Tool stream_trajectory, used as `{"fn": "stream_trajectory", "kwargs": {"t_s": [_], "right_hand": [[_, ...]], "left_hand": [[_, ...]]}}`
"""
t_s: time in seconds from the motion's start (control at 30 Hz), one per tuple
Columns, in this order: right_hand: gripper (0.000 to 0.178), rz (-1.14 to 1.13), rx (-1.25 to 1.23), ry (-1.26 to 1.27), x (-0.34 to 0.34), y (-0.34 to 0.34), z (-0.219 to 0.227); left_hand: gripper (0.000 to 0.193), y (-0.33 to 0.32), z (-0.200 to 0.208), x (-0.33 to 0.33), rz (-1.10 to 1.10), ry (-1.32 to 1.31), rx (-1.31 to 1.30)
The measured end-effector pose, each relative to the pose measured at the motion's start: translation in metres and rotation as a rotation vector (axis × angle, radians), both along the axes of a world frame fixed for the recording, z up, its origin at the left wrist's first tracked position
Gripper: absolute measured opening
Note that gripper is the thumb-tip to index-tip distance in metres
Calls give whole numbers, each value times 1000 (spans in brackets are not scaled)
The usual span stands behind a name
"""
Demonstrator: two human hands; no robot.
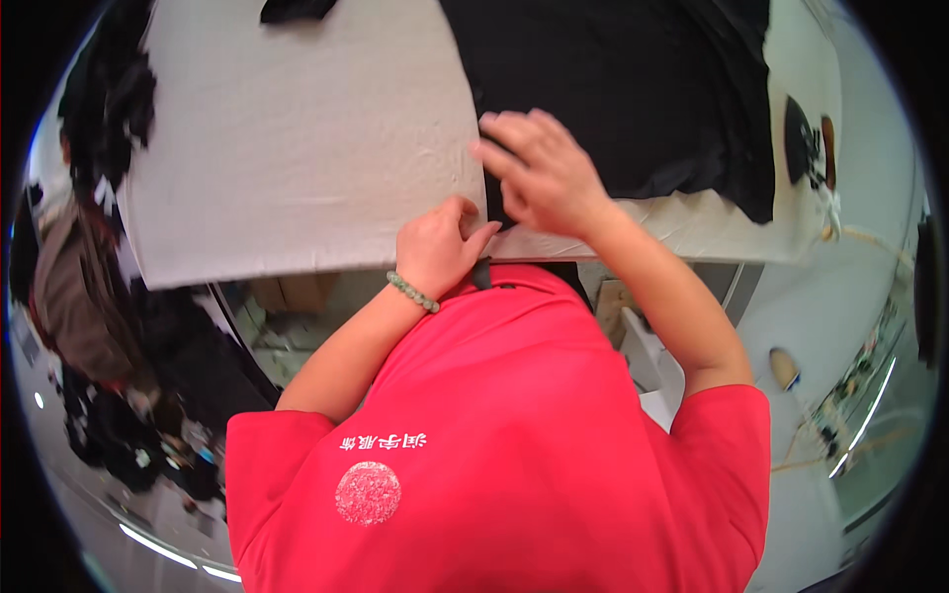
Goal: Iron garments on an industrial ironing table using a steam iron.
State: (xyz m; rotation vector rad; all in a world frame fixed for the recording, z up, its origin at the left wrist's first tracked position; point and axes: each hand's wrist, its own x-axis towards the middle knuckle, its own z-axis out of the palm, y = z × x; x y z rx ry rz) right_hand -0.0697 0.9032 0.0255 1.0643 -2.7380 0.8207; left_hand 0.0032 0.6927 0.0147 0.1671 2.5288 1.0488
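A large piece of black fabric (613, 89) lies across the right part of a padded, cream-covered table (297, 148). At the fabric's near left corner, by the table's front edge, my left hand (433, 245) is closed with curled fingers and the thumb pointing right. A dark bit of cloth shows below that thumb; the exact grip is partly hidden. My right hand (544, 173) is over the fabric's left edge, fingers stretched out and slightly blurred, holding nothing visible. Whether its fingertips press on the cloth I cannot tell.
An iron (797, 138) stands at the table's right side, with a cord or hose behind it. Dark garments (84, 287) hang and pile up at the left. Another black cloth piece (297, 10) lies at the far edge. Boxes (297, 294) sit under the table.
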Motion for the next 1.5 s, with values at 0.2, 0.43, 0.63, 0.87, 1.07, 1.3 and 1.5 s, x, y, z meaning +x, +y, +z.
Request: {"fn": "stream_trajectory", "kwargs": {"t_s": [0.2,0.43,0.63,0.87,1.07,1.3,1.5], "right_hand": [[50,-59,92,21,-32,41,-25],[55,106,91,26,-56,14,-41],[66,96,170,76,-47,17,-50],[75,64,204,40,-39,13,-47],[74,-8,211,6,-28,10,-44],[69,11,227,-41,-21,19,-36],[66,-457,294,3,-32,49,-37]], "left_hand": [[32,46,9,31,372,5,-206],[27,71,7,48,607,-30,-250],[19,75,3,49,688,-82,-192],[18,58,9,40,647,-284,-70],[40,37,27,1,217,-221,-372],[121,12,16,-79,-491,307,-426],[132,9,17,-81,-487,223,-444]]}}
